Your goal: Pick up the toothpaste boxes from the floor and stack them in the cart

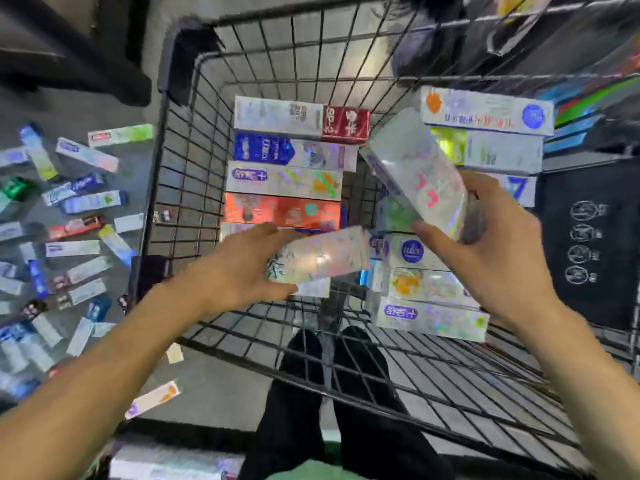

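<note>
Holographic foil glints on both boxes the person holds over the wire cart (194, 140). The left hand (239, 271) grips a shimmering toothpaste box (322, 258) by its near end, thumb below and fingers curled over the top, the box pointing away from the fingertips toward the cart's middle. The right hand (491, 244) clasps a second pale box (419, 171), tilted up and leftward beyond its fingers. Just past the left fingertips lies a tidy row of stacked boxes (287, 181); another stack (485, 133) sits beyond the right fingers. Scattered boxes (76, 220) wait on the floor, well left of the left hand. Best, I judge, to level each box and lay it flush along the existing rows before letting go.
</note>
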Action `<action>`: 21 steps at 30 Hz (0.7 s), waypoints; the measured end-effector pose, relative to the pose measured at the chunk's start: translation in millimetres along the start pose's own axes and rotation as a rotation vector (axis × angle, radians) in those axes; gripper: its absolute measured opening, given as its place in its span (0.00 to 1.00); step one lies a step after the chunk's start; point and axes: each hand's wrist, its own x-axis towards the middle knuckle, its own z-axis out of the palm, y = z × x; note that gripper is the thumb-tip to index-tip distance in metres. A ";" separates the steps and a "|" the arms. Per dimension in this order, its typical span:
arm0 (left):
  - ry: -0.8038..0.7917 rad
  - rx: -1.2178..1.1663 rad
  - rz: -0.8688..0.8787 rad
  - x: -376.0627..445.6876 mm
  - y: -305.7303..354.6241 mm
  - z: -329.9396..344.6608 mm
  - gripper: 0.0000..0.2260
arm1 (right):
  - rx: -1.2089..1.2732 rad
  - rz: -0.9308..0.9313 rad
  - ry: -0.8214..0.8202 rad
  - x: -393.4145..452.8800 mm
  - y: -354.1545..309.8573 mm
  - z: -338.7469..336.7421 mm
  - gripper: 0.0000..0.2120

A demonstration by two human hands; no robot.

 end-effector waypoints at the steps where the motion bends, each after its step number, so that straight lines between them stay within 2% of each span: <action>1: -0.081 0.062 0.012 4.8 -1.7 5.3 0.40 | -0.005 -0.012 -0.015 1.3 2.3 1.9 0.27; 4: -0.233 0.225 0.045 17.7 -9.2 17.0 0.38 | -0.020 -0.034 -0.063 1.5 7.5 8.7 0.28; 9: -0.265 0.597 0.135 27.8 -12.9 28.3 0.34 | -0.058 -0.033 -0.136 -0.1 13.5 19.1 0.30; 11: -0.264 0.655 0.139 28.1 -16.0 32.8 0.33 | -0.061 -0.050 -0.158 -0.1 13.9 22.7 0.29; 14: -0.228 0.571 0.146 25.6 -22.5 34.6 0.33 | -0.089 -0.078 -0.181 -0.2 13.8 29.0 0.29; 17: -0.227 0.410 0.082 22.1 -31.7 33.2 0.33 | -0.116 -0.100 -0.209 0.0 13.9 35.7 0.30; 21: -0.158 0.282 -0.042 7.9 -39.5 17.4 0.27 | -0.171 -0.117 -0.259 0.9 14.0 46.1 0.32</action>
